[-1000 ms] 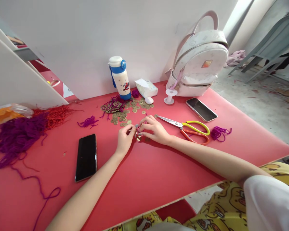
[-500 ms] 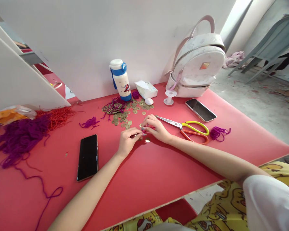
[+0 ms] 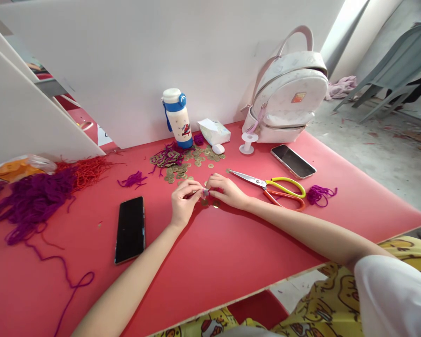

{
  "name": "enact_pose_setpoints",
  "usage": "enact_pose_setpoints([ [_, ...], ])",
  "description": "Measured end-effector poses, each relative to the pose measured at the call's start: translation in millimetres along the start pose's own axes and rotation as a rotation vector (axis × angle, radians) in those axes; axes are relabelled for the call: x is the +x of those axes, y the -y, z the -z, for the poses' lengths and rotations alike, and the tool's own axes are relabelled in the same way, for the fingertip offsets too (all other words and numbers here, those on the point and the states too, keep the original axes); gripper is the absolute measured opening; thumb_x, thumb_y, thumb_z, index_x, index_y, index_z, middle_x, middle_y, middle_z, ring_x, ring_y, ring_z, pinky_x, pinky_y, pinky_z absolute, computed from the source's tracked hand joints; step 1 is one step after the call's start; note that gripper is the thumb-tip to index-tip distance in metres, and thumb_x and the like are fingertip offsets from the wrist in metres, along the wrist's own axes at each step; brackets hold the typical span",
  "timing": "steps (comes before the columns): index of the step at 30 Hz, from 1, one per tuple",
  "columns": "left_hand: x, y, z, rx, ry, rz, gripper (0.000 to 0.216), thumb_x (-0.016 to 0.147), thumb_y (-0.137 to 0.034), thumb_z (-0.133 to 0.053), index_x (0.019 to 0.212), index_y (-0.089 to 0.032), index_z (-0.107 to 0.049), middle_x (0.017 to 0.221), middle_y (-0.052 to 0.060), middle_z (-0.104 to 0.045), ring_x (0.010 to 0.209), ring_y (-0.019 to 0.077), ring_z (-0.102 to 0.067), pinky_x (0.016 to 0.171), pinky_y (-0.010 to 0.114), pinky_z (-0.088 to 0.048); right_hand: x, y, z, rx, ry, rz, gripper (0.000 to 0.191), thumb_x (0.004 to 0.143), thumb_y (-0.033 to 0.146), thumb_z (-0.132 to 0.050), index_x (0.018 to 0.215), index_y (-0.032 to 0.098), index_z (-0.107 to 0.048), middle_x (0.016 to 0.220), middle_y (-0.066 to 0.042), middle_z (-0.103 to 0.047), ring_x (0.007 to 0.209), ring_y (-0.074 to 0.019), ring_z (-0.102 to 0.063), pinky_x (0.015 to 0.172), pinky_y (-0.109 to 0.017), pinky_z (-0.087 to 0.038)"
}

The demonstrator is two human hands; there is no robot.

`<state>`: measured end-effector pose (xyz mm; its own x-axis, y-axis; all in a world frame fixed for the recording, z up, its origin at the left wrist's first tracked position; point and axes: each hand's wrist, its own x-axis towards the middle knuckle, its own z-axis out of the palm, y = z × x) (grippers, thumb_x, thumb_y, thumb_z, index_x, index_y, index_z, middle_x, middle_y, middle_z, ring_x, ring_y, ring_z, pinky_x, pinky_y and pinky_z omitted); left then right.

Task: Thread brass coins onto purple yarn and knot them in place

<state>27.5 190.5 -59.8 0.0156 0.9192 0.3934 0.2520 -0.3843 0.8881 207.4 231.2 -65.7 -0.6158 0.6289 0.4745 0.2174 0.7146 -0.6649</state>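
My left hand (image 3: 183, 202) and my right hand (image 3: 228, 190) meet fingertip to fingertip over the red table (image 3: 210, 252), both pinched on a short piece of purple-red yarn (image 3: 206, 191). Two brass coins (image 3: 210, 203) lie on the table just under the fingers. Behind the hands spreads a pile of brass coins (image 3: 185, 161) mixed with purple yarn. Whether a coin is threaded on the pinched yarn is hidden by the fingers.
Scissors (image 3: 272, 184) with yellow and red handles lie right of my hands. A black phone (image 3: 130, 229) lies left, another phone (image 3: 293, 160) at back right. A water bottle (image 3: 176, 117), tissue pack (image 3: 214, 131), empty spool (image 3: 248, 141), white backpack (image 3: 289, 93) and yarn heaps (image 3: 31, 199) stand around.
My hands have drawn closer together, the fingertips now touching on the yarn. The camera view shifted slightly.
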Motion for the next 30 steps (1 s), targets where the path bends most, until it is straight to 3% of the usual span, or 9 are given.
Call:
enact_pose_setpoints([
  [8, 1.1, -0.8, -1.1, -0.025, 0.036, 0.023, 0.016, 0.079, -0.032, -0.069, 0.074, -0.018, -0.071, 0.09, 0.005, -0.061, 0.069, 0.0126, -0.06, 0.06, 0.024, -0.051, -1.7, 1.2, -0.6, -0.056, 0.006, -0.051, 0.012, 0.092, 0.025, -0.052, 0.083, 0.02, -0.057, 0.086, -0.004, -0.061, 0.085, -0.0196, -0.051, 0.078, -0.033, -0.043],
  [15, -1.5, -0.3, -1.0, 0.014, 0.116, -0.026, 0.015, 0.083, -0.03, -0.066, 0.076, -0.017, -0.07, 0.099, 0.006, -0.062, 0.064, 0.0108, -0.061, 0.061, 0.026, -0.054, -1.7, 4.9, 6.8, 0.017, -0.165, -0.125, 0.039, 0.099, 0.041, -0.035, 0.066, 0.02, -0.039, 0.068, 0.0, -0.042, 0.068, -0.0157, -0.04, 0.067, -0.03, -0.036],
  [18, -5.7, -8.1, -0.6, 0.151, 0.172, -0.166, 0.016, 0.085, -0.031, -0.064, 0.076, -0.019, -0.071, 0.109, 0.008, -0.065, 0.069, 0.0129, -0.063, 0.068, 0.029, -0.054, -1.5, 3.8, 7.4, 0.232, -0.198, -0.277, 0.044, 0.096, 0.051, -0.039, 0.064, 0.021, -0.035, 0.061, 0.003, -0.035, 0.059, -0.0135, -0.033, 0.058, -0.028, -0.032],
  [21, -9.1, -13.7, -1.5, 0.278, 0.279, -0.304, 0.019, 0.088, -0.031, -0.061, 0.076, -0.021, -0.072, 0.114, 0.009, -0.069, 0.073, 0.0148, -0.066, 0.073, 0.03, -0.052, -0.3, 1.3, 7.3, 0.617, -0.309, -0.49, 0.045, 0.09, 0.057, -0.047, 0.064, 0.021, -0.035, 0.059, 0.005, -0.03, 0.052, -0.0112, -0.028, 0.049, -0.026, -0.027],
  [25, -9.6, -14.6, -4.2, 0.234, 0.432, -0.368, 0.02, 0.089, -0.031, -0.059, 0.078, -0.022, -0.073, 0.099, 0.007, -0.075, 0.078, 0.0164, -0.069, 0.075, 0.03, -0.052, 3.7, -5.4, 11.5, 0.924, -0.413, -0.556, 0.047, 0.083, 0.056, -0.059, 0.061, 0.022, -0.036, 0.057, 0.006, -0.023, 0.048, -0.0098, -0.022, 0.046, -0.025, -0.026],
  [27, -7.6, -13.3, -4.9, 0.142, 0.399, -0.292, 0.019, 0.088, -0.031, -0.06, 0.077, -0.022, -0.073, 0.09, 0.007, -0.075, 0.08, 0.0174, -0.069, 0.075, 0.03, -0.053, 5.1, -8.1, 13.2, 0.944, -0.43, -0.552, 0.039, 0.084, 0.055, -0.057, 0.067, 0.021, -0.047, 0.057, 0.007, -0.02, 0.048, -0.0104, -0.021, 0.046, -0.025, -0.027],
  [30, -2.9, -9.3, -4.5, -0.006, 0.203, -0.096, 0.017, 0.083, -0.032, -0.066, 0.074, -0.02, -0.073, 0.082, 0.007, -0.073, 0.077, 0.0182, -0.067, 0.069, 0.03, -0.054, 4.2, -5.5, 10.6, 0.857, -0.481, -0.518, 0.033, 0.088, 0.053, -0.052, 0.092, 0.021, -0.06, 0.06, 0.006, -0.026, 0.05, -0.0109, -0.027, 0.048, -0.024, -0.03],
])
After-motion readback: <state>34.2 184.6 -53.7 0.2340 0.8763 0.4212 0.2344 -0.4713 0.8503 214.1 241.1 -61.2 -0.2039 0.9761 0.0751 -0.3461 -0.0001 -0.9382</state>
